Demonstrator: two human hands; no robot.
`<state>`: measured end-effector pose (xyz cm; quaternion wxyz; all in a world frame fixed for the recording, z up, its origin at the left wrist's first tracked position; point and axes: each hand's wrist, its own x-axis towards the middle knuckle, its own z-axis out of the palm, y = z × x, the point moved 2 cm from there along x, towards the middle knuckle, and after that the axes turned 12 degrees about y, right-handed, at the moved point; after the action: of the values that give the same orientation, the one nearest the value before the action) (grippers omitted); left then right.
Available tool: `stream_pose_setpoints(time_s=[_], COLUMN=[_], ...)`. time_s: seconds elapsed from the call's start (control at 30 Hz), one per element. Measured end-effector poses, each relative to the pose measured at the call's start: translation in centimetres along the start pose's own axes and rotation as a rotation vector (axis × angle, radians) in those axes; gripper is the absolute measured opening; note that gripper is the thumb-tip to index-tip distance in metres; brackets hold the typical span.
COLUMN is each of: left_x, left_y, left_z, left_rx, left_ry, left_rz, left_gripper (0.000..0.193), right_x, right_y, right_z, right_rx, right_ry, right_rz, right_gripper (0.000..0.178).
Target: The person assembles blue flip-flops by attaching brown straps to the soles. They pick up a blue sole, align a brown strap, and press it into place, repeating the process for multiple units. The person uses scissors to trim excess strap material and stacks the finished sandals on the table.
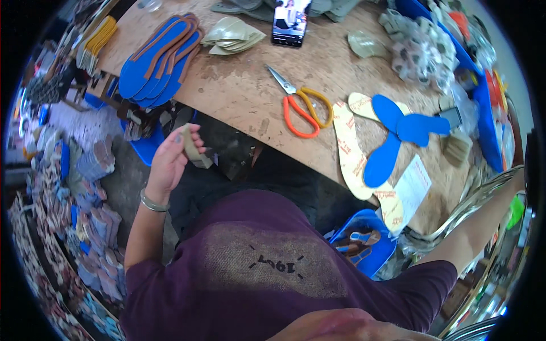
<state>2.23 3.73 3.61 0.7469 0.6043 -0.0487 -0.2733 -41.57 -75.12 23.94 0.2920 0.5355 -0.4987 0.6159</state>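
The left hand [170, 159] pinches a small, flat, beige strip of stiff material [193, 150] (slightly curved, pale edges) between thumb and fingers. The right hand reaches out of view at the right rim, so its grip cannot be told.

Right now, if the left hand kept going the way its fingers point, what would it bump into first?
Probably the wooden table's edge. The left hand, holding a small beige piece, points up and right toward it; depth is unclear.

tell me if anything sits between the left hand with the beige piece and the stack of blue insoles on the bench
Nothing visible does. The left hand holds the beige piece below the bench edge; the blue insoles lie above it on the bench, only bare wood between.
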Motion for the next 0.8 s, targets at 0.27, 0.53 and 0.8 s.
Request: stream_pose_setpoints(time_s=[0.27,0.53,0.8], left_x=[1.7,2.9,1.2], left_y=[0.2,0.2,-1.5], left_z=[3.2,5.6,6.6], left_rx=[0.322,0.490,0.283], left_ry=[-0.151,-0.336,-0.457], left_rz=[0.178,0.354,0.474], left_gripper=[0.043,0.038,0.013], right_x=[-14.2,-18.4,-40.8], right_y=[5.4,-25.1,-42.3], right_z=[14.0,-26.1,-44.4], right_rx=[0.111,0.883,1.201], right_ry=[-0.973,-0.992,-1.840], right_rz=[-0.156,0.027,0.390], right_gripper=[0.069,0.029,0.049])
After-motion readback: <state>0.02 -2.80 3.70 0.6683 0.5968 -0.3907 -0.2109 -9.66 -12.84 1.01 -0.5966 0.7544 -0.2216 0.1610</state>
